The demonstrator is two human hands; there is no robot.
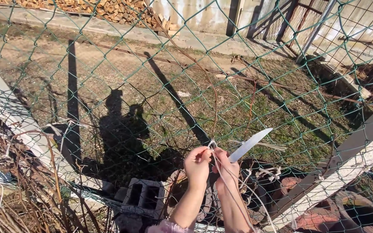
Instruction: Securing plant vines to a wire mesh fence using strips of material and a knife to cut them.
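Hands meet at the green wire fence (pixel 109 86) — left hand (pixel 197 166) pinching a pale string (pixel 227 183) knotted round a thin brown cane (pixel 214 108), right hand (pixel 226 170) closed on a knife (pixel 249 144), blade pointing up and right. Concrete block (pixel 143 196) near, left.

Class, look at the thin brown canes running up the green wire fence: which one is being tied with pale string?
The left, arching cane: its foot meets the pale string pinched by both hands. The straighter cane stands right, untied.

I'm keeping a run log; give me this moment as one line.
left hand: pinching string at fence | right hand: holding knife, blade up-right | vine stem: against the mesh
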